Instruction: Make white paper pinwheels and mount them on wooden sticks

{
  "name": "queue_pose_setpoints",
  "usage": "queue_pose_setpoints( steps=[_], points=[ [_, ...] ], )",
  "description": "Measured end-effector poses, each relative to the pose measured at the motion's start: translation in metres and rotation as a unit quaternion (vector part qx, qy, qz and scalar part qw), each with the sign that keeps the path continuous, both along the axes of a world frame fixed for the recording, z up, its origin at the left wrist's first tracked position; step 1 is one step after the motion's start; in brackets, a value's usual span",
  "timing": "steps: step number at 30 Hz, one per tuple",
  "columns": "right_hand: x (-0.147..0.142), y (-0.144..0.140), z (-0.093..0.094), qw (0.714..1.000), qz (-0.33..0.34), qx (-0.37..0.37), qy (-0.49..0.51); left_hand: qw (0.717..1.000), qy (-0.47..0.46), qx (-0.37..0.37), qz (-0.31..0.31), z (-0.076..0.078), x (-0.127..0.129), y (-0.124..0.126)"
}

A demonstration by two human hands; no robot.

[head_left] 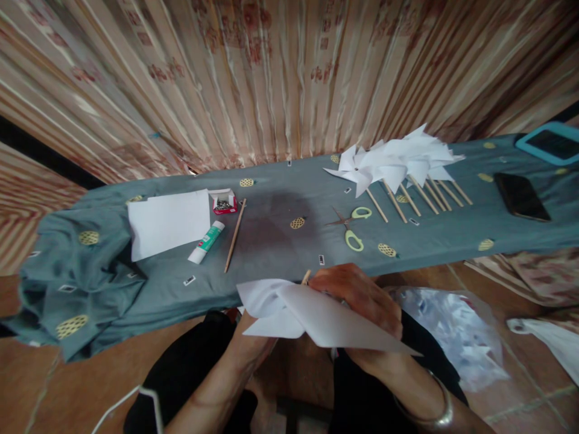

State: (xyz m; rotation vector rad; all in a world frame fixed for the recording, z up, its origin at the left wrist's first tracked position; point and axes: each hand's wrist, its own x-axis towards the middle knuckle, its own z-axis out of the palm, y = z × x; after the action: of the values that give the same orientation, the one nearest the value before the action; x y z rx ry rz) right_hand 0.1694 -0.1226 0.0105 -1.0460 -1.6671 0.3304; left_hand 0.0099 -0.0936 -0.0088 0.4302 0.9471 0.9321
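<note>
- Striped, glossy curtain fabric [271,78] is seen behind a long bench draped in grey-blue cloth [280,241].
- Flat white paper [169,222], a glue tube [206,242] and a small red box [224,202] of dark metal bits are noted at left.
- A folded paper pinwheel [316,316] is gripped at the near edge: left hand [251,337] is mostly hidden beneath, grip unclear; right hand [362,298] is curled closed over it.
- Scissors [351,228] and finished pinwheels [398,166] on wooden sticks lie at right.

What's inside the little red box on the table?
The little red box lies open beside the white paper sheet and the glue stick. Inside is a dark, shiny heap of small metal bits, too small to name. Its bottom is covered by that heap.
</note>
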Motion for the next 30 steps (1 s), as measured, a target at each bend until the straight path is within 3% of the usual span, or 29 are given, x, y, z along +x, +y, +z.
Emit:
queue_pose_setpoints(
  steps=[10, 13, 16, 19, 22, 30],
  points=[
    [0.001, 0.001, 0.007, 1.000, 0.010, -0.027, 0.010, 1.000, 0.010, -0.003, 0.000, 0.001, 0.001, 0.000],
    [-0.002, 0.002, 0.011, 0.996, -0.015, -0.075, 0.040, 1.000, 0.014, 0.018, -0.009, -0.002, 0.001, 0.001],
    [-0.006, 0.008, 0.009, 0.973, -0.054, -0.183, 0.131, 0.999, 0.013, 0.034, -0.033, -0.010, 0.001, 0.003],
    [-0.008, 0.019, -0.004, 0.916, -0.052, -0.304, 0.256, 0.999, 0.023, 0.034, -0.028, -0.019, 0.003, 0.005],
    [-0.007, 0.031, -0.023, 0.876, -0.062, -0.395, 0.270, 0.999, 0.047, 0.002, 0.013, -0.027, 0.008, 0.004],
    [-0.011, 0.048, -0.061, 0.880, -0.106, -0.440, 0.145, 0.996, 0.055, -0.068, 0.026, -0.046, 0.012, -0.001]
  ],
)
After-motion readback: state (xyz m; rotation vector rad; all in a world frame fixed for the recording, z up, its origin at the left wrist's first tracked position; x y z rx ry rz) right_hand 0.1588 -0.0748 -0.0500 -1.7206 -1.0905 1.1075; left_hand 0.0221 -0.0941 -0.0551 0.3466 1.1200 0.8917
